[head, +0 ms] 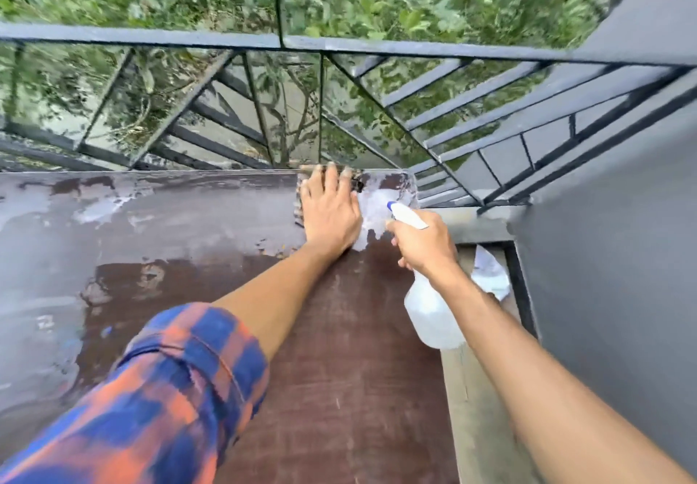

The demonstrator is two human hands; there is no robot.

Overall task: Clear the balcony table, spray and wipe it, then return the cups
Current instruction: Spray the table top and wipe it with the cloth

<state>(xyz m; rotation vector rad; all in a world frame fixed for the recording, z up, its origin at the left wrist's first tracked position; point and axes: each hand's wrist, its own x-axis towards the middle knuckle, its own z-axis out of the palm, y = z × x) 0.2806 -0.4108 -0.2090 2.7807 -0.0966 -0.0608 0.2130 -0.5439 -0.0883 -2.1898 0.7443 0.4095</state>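
Observation:
The brown balcony table (339,370) fills the lower view, wet and shiny across its left and far parts. My left hand (330,212) lies flat near the far right corner, pressing a dark-and-white patterned cloth (300,200) whose edges show around the fingers. My right hand (422,242) grips the neck of a clear spray bottle (430,314) with a white and blue nozzle (405,214) pointing at a foamy white patch (373,204) just right of the left hand. No cups are in view.
A black metal railing (339,46) runs along the table's far edge, with trees below. A grey wall (622,219) stands at the right. A crumpled white paper (488,272) lies on the ledge between table and wall.

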